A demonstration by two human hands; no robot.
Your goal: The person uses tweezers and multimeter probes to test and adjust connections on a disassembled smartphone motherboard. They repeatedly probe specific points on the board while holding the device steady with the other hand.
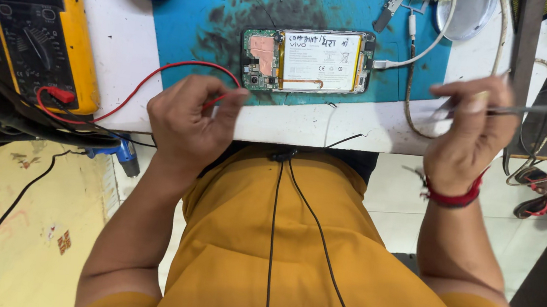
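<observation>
- The left hand (189, 121) was curled shut, pinching the red wire (153, 76) that ran from the yellow meter (43, 28).
- The right hand (468, 133) was closed on a thin metal tool (542, 111), probably tweezers; the blur made that unsure.
- The opened phone (307, 61) lay flat on the blue mat (221, 6), between both hands and touched by neither.
- The phone looked light but fragile inside, best gripped by its edges.
</observation>
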